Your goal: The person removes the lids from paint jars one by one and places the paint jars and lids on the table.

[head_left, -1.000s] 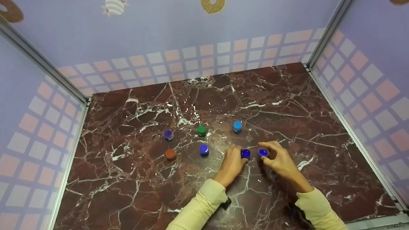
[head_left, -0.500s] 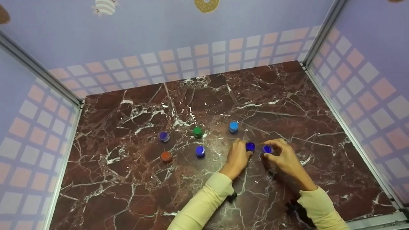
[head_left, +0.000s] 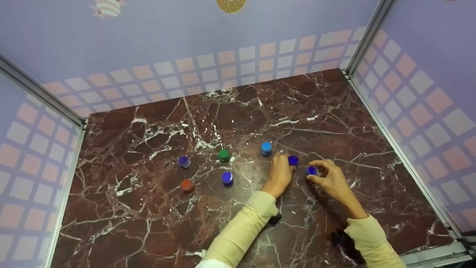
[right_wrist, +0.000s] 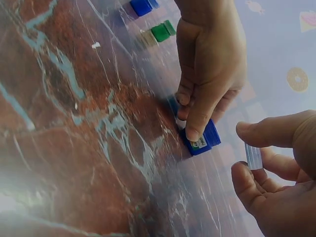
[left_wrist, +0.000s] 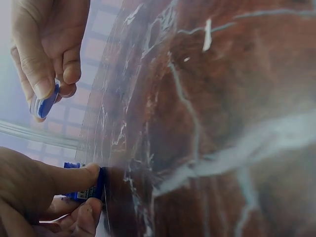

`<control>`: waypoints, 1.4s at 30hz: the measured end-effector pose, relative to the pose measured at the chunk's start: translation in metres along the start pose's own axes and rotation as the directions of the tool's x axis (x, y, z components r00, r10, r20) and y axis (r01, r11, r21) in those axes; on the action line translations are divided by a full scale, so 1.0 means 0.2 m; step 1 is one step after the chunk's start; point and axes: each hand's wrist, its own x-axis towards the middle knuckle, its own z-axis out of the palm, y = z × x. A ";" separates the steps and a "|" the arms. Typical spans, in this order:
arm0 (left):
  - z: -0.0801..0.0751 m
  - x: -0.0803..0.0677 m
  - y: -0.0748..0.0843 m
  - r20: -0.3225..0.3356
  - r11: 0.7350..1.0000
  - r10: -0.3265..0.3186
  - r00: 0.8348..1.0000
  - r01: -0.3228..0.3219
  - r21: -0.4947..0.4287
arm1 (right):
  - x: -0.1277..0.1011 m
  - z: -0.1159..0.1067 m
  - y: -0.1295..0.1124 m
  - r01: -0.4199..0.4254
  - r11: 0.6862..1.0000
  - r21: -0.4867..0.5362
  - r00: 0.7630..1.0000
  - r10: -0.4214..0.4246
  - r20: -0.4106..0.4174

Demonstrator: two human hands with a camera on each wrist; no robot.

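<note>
Head view, left hand: your left hand [head_left: 279, 175] pinches a dark blue jar [head_left: 293, 160] that stands on the marble worktop [head_left: 148, 223], a little right of its middle.
Head view, right hand: your right hand [head_left: 331, 180] holds a second blue jar [head_left: 311, 170] between thumb and curled fingers, just right of the first jar and apart from it.
Head view, other jars: a light blue jar [head_left: 266, 147] is just behind your left hand; a green jar [head_left: 224, 155] and a purple jar [head_left: 184, 161] stand further to the left in the same row. In front of these are a blue jar [head_left: 227, 177] and an orange jar [head_left: 187, 185], well apart from both hands.
Left wrist view: your left hand [left_wrist: 44, 197] grips the dark blue jar [left_wrist: 86, 191] with the thumb on top, the jar touching the worktop [left_wrist: 222, 123]. Your right hand [left_wrist: 47, 42] holds the second jar [left_wrist: 45, 104] above the surface, fingers closed on it.
Right wrist view: your left hand [right_wrist: 210, 69] presses fingertips on the dark blue jar [right_wrist: 203, 139]. Your right hand [right_wrist: 281, 177] has thumb and fingers curled around a clear piece, mostly hidden. The green jar [right_wrist: 161, 31] lies on the far side.
</note>
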 end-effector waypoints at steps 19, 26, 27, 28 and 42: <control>0.06 0.18 0.07 0.042 0.996 -0.088 0.995 0.088 0.009 | 0.06 -0.01 0.03 -0.060 0.997 -0.052 0.998 0.060 0.005; 0.09 0.25 0.09 0.061 0.996 -0.093 0.994 0.094 -0.007 | 0.08 0.00 0.03 -0.057 0.995 -0.076 0.998 0.057 -0.009; 0.09 0.26 0.09 0.060 0.995 -0.095 0.994 0.096 -0.011 | 0.08 0.01 0.03 -0.054 0.995 -0.080 0.999 0.053 -0.013; 0.09 0.26 0.09 0.056 0.995 -0.094 0.994 0.094 -0.012 | 0.09 0.01 0.03 -0.051 0.995 -0.086 0.999 0.050 -0.015; 0.15 0.33 0.08 -0.006 0.997 -0.074 0.997 0.074 -0.038 | 0.18 0.05 0.09 -0.115 0.981 -0.156 0.991 0.103 -0.082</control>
